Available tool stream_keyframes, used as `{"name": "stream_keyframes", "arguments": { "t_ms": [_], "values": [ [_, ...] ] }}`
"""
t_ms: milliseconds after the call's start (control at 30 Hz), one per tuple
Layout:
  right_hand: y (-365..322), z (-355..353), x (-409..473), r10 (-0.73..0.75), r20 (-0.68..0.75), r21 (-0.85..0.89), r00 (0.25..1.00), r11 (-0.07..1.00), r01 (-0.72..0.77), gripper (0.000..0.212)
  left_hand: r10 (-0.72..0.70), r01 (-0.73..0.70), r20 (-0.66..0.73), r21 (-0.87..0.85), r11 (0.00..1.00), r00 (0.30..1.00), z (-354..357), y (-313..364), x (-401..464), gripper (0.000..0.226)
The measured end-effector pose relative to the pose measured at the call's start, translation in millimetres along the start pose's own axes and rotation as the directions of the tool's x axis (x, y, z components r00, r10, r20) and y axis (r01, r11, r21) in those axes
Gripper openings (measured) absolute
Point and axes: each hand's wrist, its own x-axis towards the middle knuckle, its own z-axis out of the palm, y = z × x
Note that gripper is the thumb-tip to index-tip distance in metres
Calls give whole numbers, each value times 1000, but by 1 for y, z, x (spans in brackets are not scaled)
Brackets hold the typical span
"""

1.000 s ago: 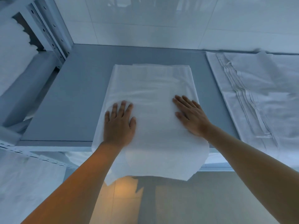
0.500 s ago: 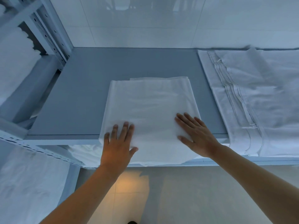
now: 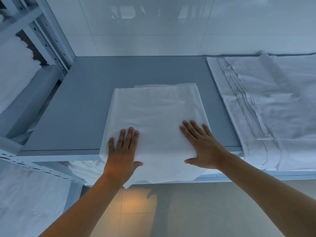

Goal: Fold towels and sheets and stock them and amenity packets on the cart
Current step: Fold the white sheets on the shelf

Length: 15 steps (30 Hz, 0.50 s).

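The folded white cotton sheet (image 3: 156, 120) lies on the grey metal shelf (image 3: 82, 106), its near edge hanging over. The left hand (image 3: 121, 151) and right hand (image 3: 202, 144) press it flat-fingered, gripping nothing. Better push evenly, so the layers do not slide.

A plain white folded sheet (image 3: 155, 115) on a grey-blue shelf (image 3: 71, 117), beside white linens (image 3: 273, 103) with stitched stripes.

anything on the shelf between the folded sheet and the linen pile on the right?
Nothing: in the head view only a strip of bare grey shelf separates the folded sheet from the linen pile.
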Motion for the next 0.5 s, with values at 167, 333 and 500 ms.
{"name": "stream_keyframes", "arguments": {
  "t_ms": [167,333,500],
  "values": [
    [-4,0,-4,-3,25,-34,1000,999,4,131,1,-3,27,60,998,1000,-4,3,0,121],
    [-11,-5,-6,39,55,-62,998,997,-36,129,-19,15,73,60,998,997,-5,5,0,120],
    [-30,12,-21,86,-65,-42,994,995,-89,123,-7,8,54,-20,1000,999,0,-1,-2,127]
  ]
}}
